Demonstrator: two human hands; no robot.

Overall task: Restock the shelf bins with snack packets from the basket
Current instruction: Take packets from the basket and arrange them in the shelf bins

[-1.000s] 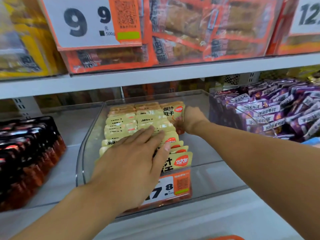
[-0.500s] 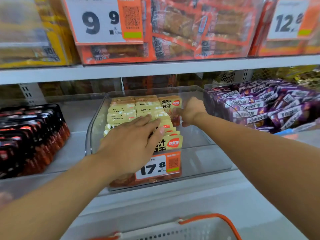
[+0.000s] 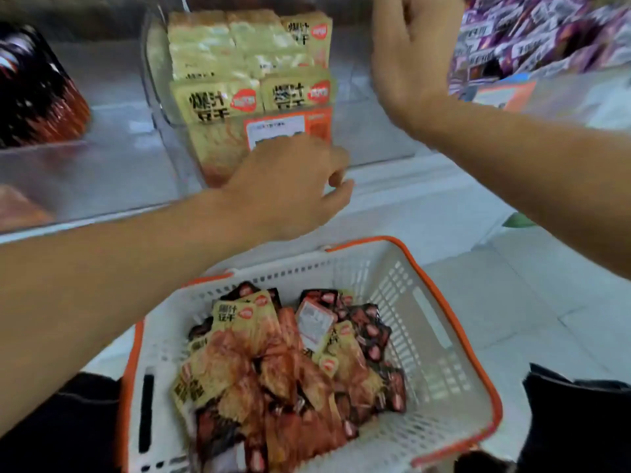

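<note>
A clear shelf bin [image 3: 155,93] holds two rows of yellow snack packets [image 3: 239,56] standing upright. Below it, a white basket with an orange rim [image 3: 437,322] contains a loose heap of yellow and dark red snack packets [image 3: 283,367]. My left hand [image 3: 290,189] hovers in front of the bin's price label, its fingers loosely curled and holding nothing. My right hand [image 3: 409,52] is raised beside the bin's right wall, fingers relaxed and empty.
A bin of black and red packets [image 3: 37,93] stands to the left. Purple packets [image 3: 532,32] fill the bin on the right. An orange price label [image 3: 290,128] hangs on the middle bin's front. The white shelf ledge [image 3: 392,196] runs between bins and basket.
Both hands have come off the yellow packets and out of the bin. My view has tilted down, so the basket with its packets now fills the lower frame.
</note>
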